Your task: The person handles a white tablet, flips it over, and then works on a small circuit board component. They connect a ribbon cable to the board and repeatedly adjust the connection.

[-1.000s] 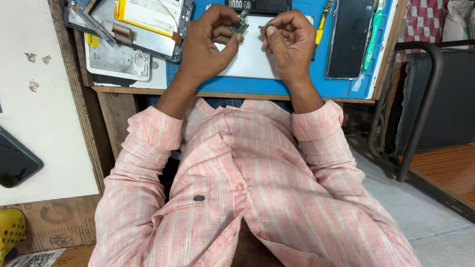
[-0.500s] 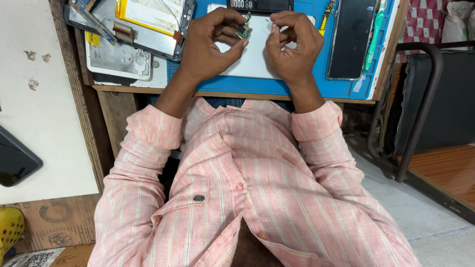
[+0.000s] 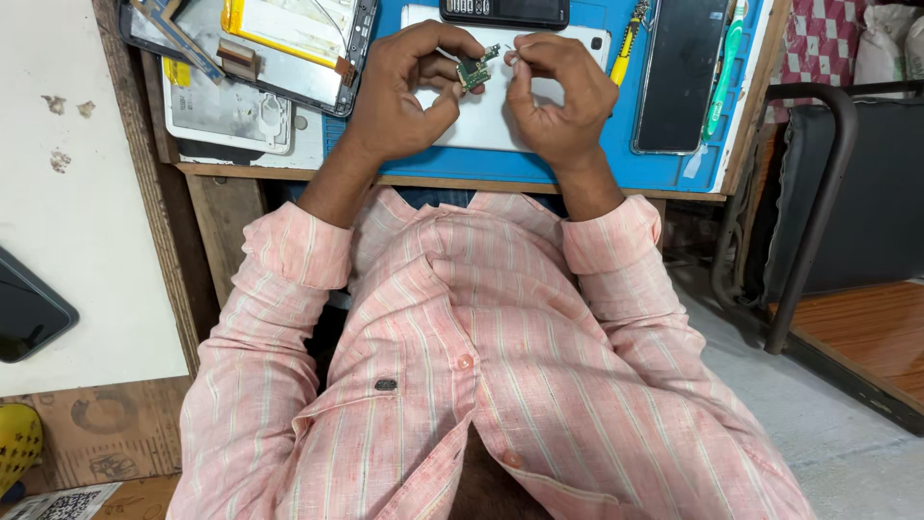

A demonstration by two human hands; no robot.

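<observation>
You're now pinching the small green circuit board (image 3: pixel 473 73) in your left hand (image 3: pixel 399 91) above the white phone back (image 3: pixel 491 116), right hand (image 3: pixel 558 96) fingertips closing on a tiny part beside it, hands having drifted closer tog. since a sec ago.

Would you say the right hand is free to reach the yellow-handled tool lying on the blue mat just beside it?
Probably yes. The yellow-handled tool lies uncovered on the blue mat, close beside the right hand, with nothing between them. The fingertips seem pinched near the small green circuit board, so they may need freeing first.
</observation>
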